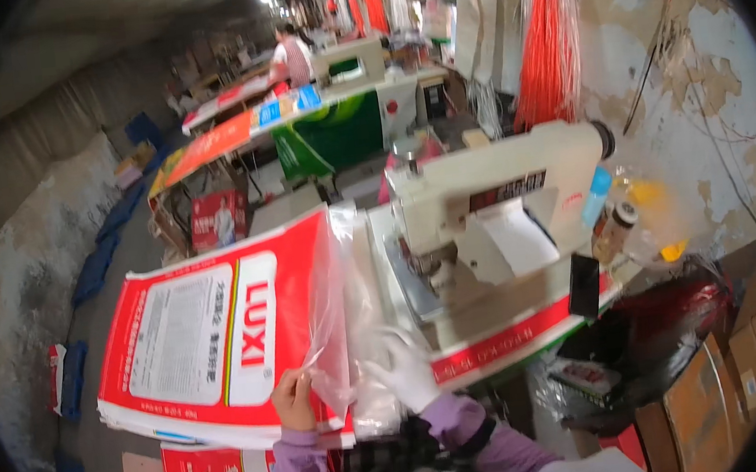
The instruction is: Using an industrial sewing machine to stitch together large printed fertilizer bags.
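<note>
A stack of red and white printed sacks (188, 345) lies to the left of a cream sewing machine (500, 179). Clear plastic film (328, 332), like a bag liner, stands up along the right edge of the top sack. My bare left hand (294, 401) pinches the lower edge of this film over the sack. In a white glove, my right hand (402, 375) rests at more clear film beside the machine bed, its fingers apart and slightly blurred. Part of the film under the glove is hidden.
A black phone-like slab (585, 285) stands at the machine table's front edge. Behind it are a thread cone (615, 229) and a blue-capped bottle (596, 195). Cardboard boxes (703, 396) stand at the lower right. A person (293, 58) works at a farther table.
</note>
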{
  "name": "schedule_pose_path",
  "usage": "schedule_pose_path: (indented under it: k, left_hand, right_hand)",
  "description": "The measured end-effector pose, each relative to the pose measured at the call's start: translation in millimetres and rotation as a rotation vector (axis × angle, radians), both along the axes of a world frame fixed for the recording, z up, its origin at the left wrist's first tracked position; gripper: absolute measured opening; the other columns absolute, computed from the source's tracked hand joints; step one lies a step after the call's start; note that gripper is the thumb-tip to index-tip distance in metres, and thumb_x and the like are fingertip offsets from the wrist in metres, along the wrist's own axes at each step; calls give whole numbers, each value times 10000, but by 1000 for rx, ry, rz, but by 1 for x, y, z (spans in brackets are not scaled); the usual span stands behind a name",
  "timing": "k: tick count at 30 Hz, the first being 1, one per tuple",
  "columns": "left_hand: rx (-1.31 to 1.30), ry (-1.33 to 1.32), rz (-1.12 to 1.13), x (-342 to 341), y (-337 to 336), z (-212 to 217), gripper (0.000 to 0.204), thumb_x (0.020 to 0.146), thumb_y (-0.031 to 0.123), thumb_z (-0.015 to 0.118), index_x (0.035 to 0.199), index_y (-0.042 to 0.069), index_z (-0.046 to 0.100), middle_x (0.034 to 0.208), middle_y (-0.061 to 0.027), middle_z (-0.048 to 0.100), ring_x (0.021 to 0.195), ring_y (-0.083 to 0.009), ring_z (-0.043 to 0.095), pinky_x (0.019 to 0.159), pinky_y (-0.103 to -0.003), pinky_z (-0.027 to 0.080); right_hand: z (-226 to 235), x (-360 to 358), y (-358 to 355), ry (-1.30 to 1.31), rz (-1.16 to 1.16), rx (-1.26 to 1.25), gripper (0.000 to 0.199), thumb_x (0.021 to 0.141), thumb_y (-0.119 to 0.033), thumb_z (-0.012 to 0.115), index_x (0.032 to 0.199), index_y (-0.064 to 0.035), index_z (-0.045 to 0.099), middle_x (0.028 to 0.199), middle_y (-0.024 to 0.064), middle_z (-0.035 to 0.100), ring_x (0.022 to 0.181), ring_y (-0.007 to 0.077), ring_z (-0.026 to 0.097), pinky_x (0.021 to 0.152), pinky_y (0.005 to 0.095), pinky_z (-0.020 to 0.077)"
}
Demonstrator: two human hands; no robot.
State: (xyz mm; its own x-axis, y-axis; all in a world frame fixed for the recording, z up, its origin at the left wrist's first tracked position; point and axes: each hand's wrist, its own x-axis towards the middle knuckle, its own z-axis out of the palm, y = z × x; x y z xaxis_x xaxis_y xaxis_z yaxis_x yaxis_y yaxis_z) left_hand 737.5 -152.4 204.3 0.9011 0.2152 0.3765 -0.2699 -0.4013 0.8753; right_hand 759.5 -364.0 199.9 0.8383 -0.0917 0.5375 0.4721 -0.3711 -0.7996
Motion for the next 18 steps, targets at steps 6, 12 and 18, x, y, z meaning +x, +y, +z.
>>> schedule_pose_path:
  k: [6, 12, 18]
  left_hand:
    - [-762, 233, -373, 6, -1, -14, 150, 892, 45, 526, 941, -35, 643, 964, -123, 659, 924, -157, 585, 746, -276, 461]
    - [158, 113, -113, 18, -7, -52, 352, 810, 119, 629, 1127, -18, 560, 999, -173, 668, 917, -251, 657, 799, -392, 523]
    - [788, 524, -182, 13, 25, 14, 231, 845, 259, 663, 848, 29, 638, 648, -151, 631, 635, -276, 652, 585, -364, 500]
  right_hand:
    - [2, -2, 51, 363, 337, -135, 417, 792, -322, 693, 1076, -37, 585, 957, 157, 643, 878, 345, 625, 792, 384, 489]
    - [-11, -12, 89, 238, 206, 211, 111, 786, -76, 678, 827, -28, 587, 789, 98, 581, 725, 278, 595, 676, 341, 474]
    - [-19, -13, 64, 47, 338, -43, 97, 821, -124, 630, 803, -32, 604, 986, 91, 606, 912, 274, 593, 778, 366, 472]
